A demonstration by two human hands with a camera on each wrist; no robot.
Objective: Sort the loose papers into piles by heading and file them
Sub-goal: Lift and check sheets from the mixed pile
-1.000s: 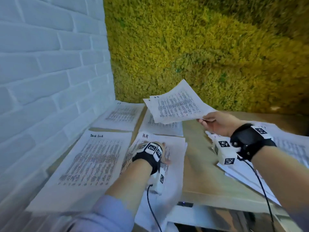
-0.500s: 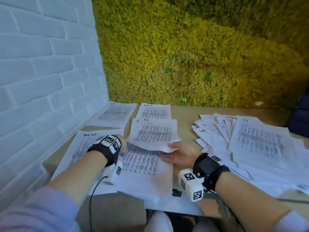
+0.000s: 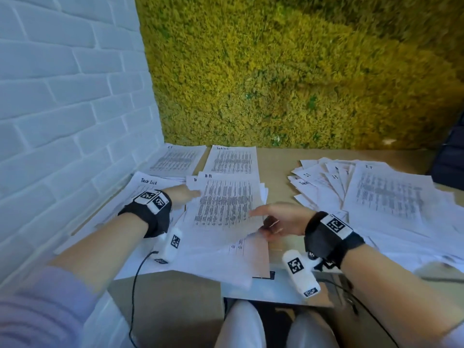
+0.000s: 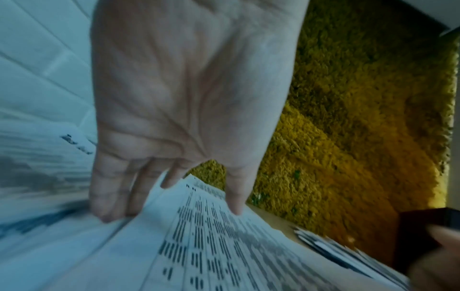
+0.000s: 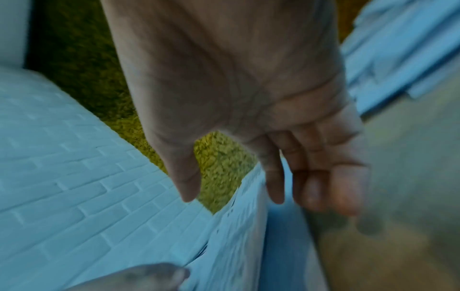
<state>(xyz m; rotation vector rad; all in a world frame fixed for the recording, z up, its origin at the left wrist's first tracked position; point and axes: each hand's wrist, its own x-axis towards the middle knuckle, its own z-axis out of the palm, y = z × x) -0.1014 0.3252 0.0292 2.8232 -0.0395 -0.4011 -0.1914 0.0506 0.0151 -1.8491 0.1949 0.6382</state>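
Sheets of thin white printed paper, flat and limp, in rows across a pale matte table (image 3: 276,169). Left to right:

Task List pile (image 3: 148,183) lies just outboard of the left hand (image 3: 182,194), against the white brick wall (image 3: 62,109).

Left hand: fingers (image 4: 109,196) straight, tips on the left edge of the HR sheet (image 3: 226,204), thumb laid on its printed face. Pressing, not gripping.

HR sheet sits between the two hands atop the HR pile; long axis runs away from the body, heading at the far end. Near corner looks lifted, not yet squared.

Right hand (image 3: 281,218): thumb pointing at the sheet's right edge, fingers (image 5: 321,177) loosely curled, holding nothing; contact with the edge cannot be told.

Unsorted heap (image 3: 376,197), fanned and overlapping, lies well outboard of the right hand, which is clearly nearer. Judgement: next pick goes rightward.

Backdrop: coarse yellow-green moss wall (image 3: 301,71).
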